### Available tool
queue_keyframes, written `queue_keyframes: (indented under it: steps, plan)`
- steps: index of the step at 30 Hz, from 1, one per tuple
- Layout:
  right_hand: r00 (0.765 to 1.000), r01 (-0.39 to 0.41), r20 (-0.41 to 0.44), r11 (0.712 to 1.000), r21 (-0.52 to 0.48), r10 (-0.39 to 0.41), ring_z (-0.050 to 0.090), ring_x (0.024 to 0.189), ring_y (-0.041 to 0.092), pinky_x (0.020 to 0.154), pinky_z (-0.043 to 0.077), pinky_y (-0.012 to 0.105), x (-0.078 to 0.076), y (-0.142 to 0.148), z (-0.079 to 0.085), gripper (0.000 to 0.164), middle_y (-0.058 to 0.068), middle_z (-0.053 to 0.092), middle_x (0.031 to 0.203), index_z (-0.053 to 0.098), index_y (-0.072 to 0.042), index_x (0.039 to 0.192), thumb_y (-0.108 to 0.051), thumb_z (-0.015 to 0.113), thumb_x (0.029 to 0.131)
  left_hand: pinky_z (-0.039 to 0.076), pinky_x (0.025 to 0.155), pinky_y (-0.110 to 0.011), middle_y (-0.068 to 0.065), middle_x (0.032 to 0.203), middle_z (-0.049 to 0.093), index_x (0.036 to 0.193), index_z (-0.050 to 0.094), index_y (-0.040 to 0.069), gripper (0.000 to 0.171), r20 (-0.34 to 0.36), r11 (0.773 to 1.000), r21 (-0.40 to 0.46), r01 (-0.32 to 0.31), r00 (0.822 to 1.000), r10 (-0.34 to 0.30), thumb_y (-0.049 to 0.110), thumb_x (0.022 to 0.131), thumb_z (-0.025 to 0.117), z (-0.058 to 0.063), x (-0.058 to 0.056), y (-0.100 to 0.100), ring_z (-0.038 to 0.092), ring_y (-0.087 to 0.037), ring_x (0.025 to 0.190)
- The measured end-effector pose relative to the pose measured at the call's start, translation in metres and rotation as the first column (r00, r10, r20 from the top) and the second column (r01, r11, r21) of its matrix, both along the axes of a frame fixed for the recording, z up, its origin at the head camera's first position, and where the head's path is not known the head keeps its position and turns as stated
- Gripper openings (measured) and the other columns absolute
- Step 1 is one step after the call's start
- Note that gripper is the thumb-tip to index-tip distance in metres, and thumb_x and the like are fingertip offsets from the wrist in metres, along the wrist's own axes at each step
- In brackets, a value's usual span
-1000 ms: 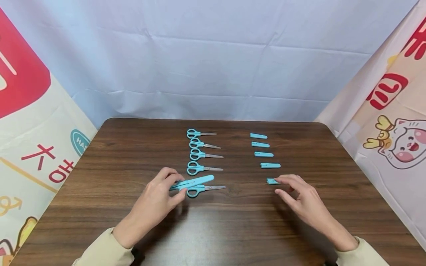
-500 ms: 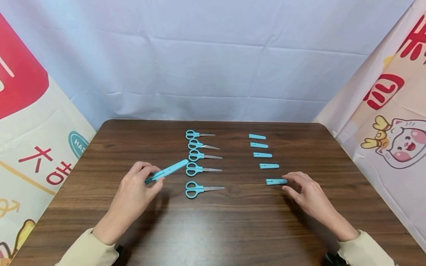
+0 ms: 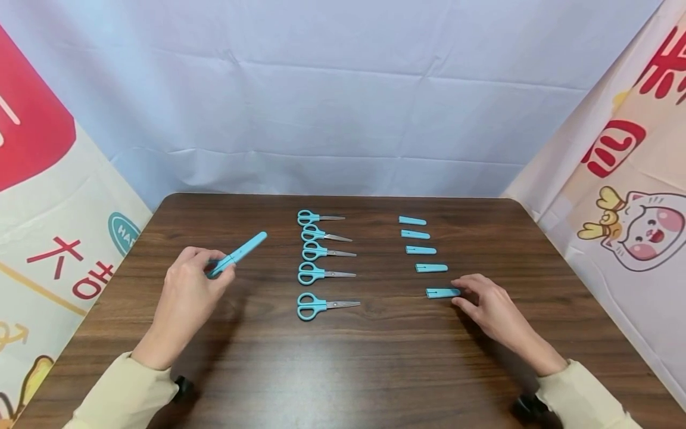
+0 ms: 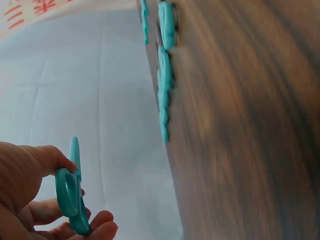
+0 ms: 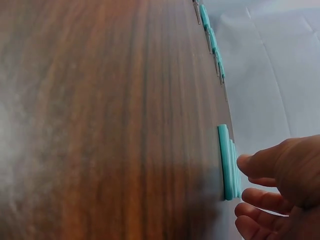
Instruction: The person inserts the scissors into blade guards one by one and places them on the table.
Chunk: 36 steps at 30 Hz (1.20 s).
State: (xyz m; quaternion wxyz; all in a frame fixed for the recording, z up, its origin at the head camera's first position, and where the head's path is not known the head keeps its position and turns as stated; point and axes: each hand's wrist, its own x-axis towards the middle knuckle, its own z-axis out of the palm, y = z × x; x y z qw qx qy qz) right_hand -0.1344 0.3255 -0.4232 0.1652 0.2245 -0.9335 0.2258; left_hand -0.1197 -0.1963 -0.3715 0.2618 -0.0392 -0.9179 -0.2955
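My left hand (image 3: 182, 289) holds a pair of light-blue scissors (image 3: 238, 254) above the table's left part, thumb and fingers at the handles. A matching blue cover hides their blades, and the tip points away to the upper right. In the left wrist view the finger loops of these scissors (image 4: 66, 192) show beside the thumb. My right hand (image 3: 495, 307) is at the rounded end of the nearest blue blade cover (image 3: 439, 293), thumb and fingers spread apart. In the right wrist view, the fingertips stand beside that cover (image 5: 226, 162) without a visible grip on it.
Several bare-bladed scissors (image 3: 316, 305) lie in a column at the table's middle, blades pointing right. Right of them is a column of several blade covers (image 3: 431, 268). The dark wooden table (image 3: 343, 369) ends at a pale cloth backdrop (image 3: 343, 119).
My left hand has carried the covered scissors left, away from the column of bare ones. My right hand has drawn back slightly along the nearest cover, showing more of it.
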Motion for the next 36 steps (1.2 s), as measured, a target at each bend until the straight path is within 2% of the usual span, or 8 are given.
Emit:
queue_keyframes:
  steps: [5,13,19,25,30,36]
  plan:
    - [1.0,-0.016,-0.007,1.0,-0.008,0.016,0.068,0.083,0.023,0.065,0.055,0.035,-0.004,-0.001,-0.003,0.033,0.013,0.07,0.11,0.074,0.002,0.113,0.004,0.083,0.082,0.046,0.067,-0.045,-0.016,0.095,0.062,0.097,0.076,0.0,0.015,0.048,0.998,-0.006,-0.056,0.997,0.057,0.014,0.09,0.073,0.0,-0.011,-0.011,0.058,-0.029,0.081]
    - [0.999,0.0,0.044,1.0,-0.004,0.0,0.063,0.08,0.019,0.064,0.051,0.03,-0.006,-0.004,-0.003,0.032,0.011,0.069,0.108,0.074,0.002,0.113,0.005,0.083,0.083,0.045,0.071,-0.052,-0.02,0.09,0.063,0.095,0.075,-0.003,0.018,0.053,0.996,-0.011,-0.09,0.994,0.091,0.012,0.088,0.071,-0.003,-0.034,-0.026,0.056,-0.036,0.086]
    - [0.998,0.005,0.066,1.0,0.004,-0.006,0.061,0.078,0.019,0.062,0.049,0.029,-0.007,-0.005,-0.003,0.031,0.013,0.068,0.107,0.074,0.004,0.112,0.005,0.083,0.082,0.044,0.07,-0.05,-0.022,0.086,0.062,0.095,0.075,-0.007,0.02,0.077,0.995,-0.01,-0.099,0.992,0.1,0.011,0.088,0.068,-0.01,-0.052,-0.037,0.055,-0.038,0.083]
    - [0.996,0.013,0.085,1.0,0.017,-0.015,0.06,0.079,0.019,0.063,0.049,0.03,-0.009,-0.005,-0.003,0.03,0.011,0.069,0.106,0.074,0.003,0.111,0.004,0.083,0.082,0.045,0.073,-0.054,-0.025,0.089,0.062,0.1,0.074,-0.011,0.026,0.121,0.993,-0.003,-0.12,0.985,0.119,0.013,0.09,0.067,-0.017,-0.069,-0.048,0.055,-0.041,0.086]
    - [0.992,0.025,0.121,0.999,0.026,-0.028,0.06,0.082,0.02,0.065,0.05,0.033,-0.009,-0.005,-0.002,0.029,0.011,0.068,0.107,0.074,0.003,0.111,0.002,0.083,0.084,0.046,0.076,-0.057,-0.028,0.092,0.061,0.102,0.073,-0.013,0.031,0.142,0.99,-0.008,-0.137,0.98,0.137,0.016,0.093,0.067,-0.023,-0.082,-0.054,0.056,-0.045,0.09]
    - [0.992,0.031,0.121,0.999,0.037,-0.035,0.06,0.083,0.021,0.066,0.05,0.034,-0.008,-0.005,-0.002,0.028,0.011,0.068,0.106,0.074,0.003,0.111,0.002,0.083,0.084,0.046,0.081,-0.06,-0.031,0.094,0.061,0.101,0.072,-0.014,0.033,0.177,0.985,-0.01,-0.17,0.97,0.169,0.017,0.093,0.065,-0.029,-0.094,-0.062,0.055,-0.048,0.093]
